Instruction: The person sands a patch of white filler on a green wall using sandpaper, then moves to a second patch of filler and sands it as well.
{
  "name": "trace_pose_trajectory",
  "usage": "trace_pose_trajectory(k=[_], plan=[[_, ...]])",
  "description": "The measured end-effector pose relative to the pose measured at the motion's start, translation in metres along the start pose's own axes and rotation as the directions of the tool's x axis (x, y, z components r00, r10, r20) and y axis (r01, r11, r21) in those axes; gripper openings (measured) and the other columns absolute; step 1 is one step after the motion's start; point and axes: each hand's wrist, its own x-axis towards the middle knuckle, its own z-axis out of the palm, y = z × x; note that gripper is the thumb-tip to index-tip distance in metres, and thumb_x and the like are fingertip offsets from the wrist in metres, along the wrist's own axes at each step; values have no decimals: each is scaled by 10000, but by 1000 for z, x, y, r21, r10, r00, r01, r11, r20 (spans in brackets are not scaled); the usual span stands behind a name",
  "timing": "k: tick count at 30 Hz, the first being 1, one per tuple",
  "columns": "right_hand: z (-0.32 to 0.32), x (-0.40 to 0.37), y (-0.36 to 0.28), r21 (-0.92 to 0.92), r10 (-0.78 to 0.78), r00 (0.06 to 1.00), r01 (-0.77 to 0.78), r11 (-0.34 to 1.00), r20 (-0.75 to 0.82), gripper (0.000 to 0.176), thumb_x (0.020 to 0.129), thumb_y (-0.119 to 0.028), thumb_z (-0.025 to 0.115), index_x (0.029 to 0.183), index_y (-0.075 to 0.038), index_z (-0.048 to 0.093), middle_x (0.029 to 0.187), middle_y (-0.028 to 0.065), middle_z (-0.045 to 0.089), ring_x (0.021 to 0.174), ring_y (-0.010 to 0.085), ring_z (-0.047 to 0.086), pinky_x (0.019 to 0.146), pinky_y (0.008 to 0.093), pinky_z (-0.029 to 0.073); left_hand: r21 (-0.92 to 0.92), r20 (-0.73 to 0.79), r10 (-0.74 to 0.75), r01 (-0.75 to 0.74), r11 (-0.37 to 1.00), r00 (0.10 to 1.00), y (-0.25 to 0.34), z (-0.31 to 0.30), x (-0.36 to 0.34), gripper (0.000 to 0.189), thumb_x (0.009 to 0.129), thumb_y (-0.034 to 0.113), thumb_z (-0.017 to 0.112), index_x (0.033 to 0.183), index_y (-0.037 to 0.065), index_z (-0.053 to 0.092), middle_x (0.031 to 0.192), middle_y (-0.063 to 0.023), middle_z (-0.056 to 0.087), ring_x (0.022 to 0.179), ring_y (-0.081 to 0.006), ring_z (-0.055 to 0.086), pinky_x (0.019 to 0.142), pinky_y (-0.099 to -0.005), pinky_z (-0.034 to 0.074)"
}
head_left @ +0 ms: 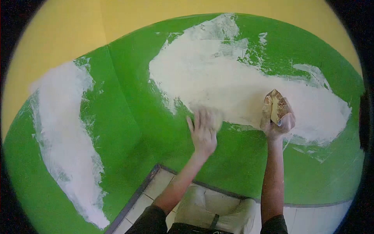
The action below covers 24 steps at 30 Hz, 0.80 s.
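My left hand (203, 132) lies against the wall at the lower edge of a large white filler patch (222, 82), its fingers stretched out and slightly blurred. A pale, smeared shape beside those fingers is too blurred to make out. White dust coats both hands. In front of the patch's right part, my right hand (288, 123) grips what looks like a folded piece of sandpaper (277, 107), brown with a cream-coloured face. Its pointed end sticks up above the fingers. The green wall (132, 144) surrounds the patch.
Another long white patch (66, 136) runs down the wall at the left, near a corner line. Yellow paint (128, 15) covers the upper wall. Below are pale floor tiles (159, 183) with a dark skirting edge (226, 193), and my legs (214, 204).
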Motion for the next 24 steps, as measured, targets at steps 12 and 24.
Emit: trace_pose_trajectory(k=[12,24], plan=[[4,1,5,64,-33,999,34,997,-13,219,811,43,710,830,-13,499,744,164,668,580,299,645,508,347,500,-51,-241,243,-263,964,940,20,17,106,513,1054,277,327,1545,131,359,1651,-76,239,1538,-305,150,1238,-542,-19],[-16,4,5,132,-61,985,40,990,162,201,754,-6,729,917,38,621,756,128,629,606,290,604,530,372,474,48,-179,-12,21,999,984,10,-38,207,567,1045,218,330,1598,194,206,1671,-66,143,1546,-276,102,1224,-583,-19]])
